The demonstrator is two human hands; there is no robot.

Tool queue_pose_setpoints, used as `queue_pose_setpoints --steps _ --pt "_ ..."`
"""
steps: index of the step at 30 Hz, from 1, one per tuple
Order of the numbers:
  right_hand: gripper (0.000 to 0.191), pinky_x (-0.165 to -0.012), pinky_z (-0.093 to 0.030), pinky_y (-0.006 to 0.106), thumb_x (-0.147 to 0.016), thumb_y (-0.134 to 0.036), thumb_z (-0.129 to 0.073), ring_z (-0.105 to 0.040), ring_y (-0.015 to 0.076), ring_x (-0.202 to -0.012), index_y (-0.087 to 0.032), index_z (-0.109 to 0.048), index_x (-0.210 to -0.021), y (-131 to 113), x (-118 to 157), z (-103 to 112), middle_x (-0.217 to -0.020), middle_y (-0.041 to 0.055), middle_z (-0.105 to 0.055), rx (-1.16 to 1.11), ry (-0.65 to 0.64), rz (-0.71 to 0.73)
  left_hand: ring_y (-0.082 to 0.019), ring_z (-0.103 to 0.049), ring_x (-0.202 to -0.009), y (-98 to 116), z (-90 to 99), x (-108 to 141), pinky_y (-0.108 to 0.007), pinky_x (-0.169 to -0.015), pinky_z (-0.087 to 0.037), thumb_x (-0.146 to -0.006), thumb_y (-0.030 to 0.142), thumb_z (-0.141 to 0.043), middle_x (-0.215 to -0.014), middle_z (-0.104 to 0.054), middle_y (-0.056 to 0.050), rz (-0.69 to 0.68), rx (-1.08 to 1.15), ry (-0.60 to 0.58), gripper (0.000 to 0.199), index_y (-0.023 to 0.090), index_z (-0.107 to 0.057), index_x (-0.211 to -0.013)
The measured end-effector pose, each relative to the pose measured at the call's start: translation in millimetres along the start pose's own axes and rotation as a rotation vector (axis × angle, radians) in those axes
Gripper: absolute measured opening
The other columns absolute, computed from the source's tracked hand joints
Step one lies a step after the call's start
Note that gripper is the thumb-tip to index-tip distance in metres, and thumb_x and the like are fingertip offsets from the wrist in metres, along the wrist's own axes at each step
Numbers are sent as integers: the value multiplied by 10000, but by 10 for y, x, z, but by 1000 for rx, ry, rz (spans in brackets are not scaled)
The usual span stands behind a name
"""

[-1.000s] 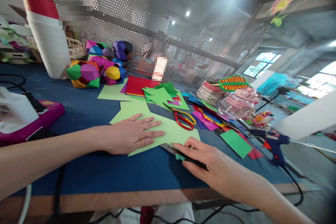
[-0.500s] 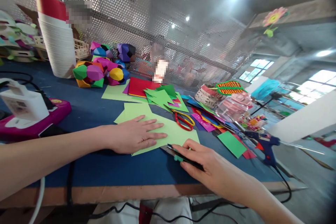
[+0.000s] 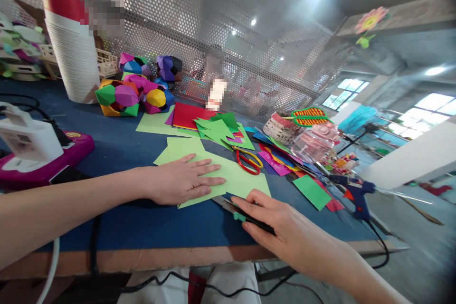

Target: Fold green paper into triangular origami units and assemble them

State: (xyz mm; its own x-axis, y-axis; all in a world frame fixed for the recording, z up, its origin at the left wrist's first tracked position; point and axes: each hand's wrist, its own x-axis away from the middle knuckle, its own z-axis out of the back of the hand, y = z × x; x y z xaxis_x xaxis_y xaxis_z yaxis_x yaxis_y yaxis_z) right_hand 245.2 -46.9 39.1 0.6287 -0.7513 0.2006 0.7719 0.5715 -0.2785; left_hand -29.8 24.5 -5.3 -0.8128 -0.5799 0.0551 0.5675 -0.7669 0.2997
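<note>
My left hand (image 3: 183,179) lies flat, fingers spread, on a pale green sheet of paper (image 3: 242,175). To its right, my right hand (image 3: 267,216) is closed around a black utility knife (image 3: 251,218) with a green slider. The knife's blade points left, close to the paper's front edge and the left fingertips. Red and yellow scissors (image 3: 249,160) rest on the sheet's back part. Behind them are cut green pieces (image 3: 217,130) and a red sheet (image 3: 188,116).
A purple power strip (image 3: 80,145) with a white charger sits at the left. Paper balls (image 3: 126,97) and stacked paper cups (image 3: 73,61) stand behind. Coloured papers (image 3: 311,192), a plastic container (image 3: 309,145) and a blue glue gun (image 3: 359,194) are at the right.
The knife's blade has shifted slightly left, toward my left fingertips. My left hand stays flat on the paper. The whole view has shifted a little.
</note>
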Motion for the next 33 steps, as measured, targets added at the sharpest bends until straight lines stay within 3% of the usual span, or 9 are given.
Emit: queue_pose_setpoints --steps 13,33 --pt "454 -896 -487 307 -1044 -346 -436 -628 184 -1039 -292 -464 -1494 -81 -28 -7 -1214 72 -569 8 13 33 -262 -39 -1558 -10 8 -13 -569 -1226 -42 -1088 479 -208 -1690 -64 7 2 -28 -44 509 387 -184 -1589" --pt "459 -855 -508 302 -1032 -338 -451 -633 176 -980 -282 -472 -1488 -158 -117 -41 -1186 71 -573 10 -2 80 -266 -68 -1555 22 41 4 -573 -1231 -56 -1087 454 -252 -1685 -109 21 8 5 -30 498 378 -238 -1579"
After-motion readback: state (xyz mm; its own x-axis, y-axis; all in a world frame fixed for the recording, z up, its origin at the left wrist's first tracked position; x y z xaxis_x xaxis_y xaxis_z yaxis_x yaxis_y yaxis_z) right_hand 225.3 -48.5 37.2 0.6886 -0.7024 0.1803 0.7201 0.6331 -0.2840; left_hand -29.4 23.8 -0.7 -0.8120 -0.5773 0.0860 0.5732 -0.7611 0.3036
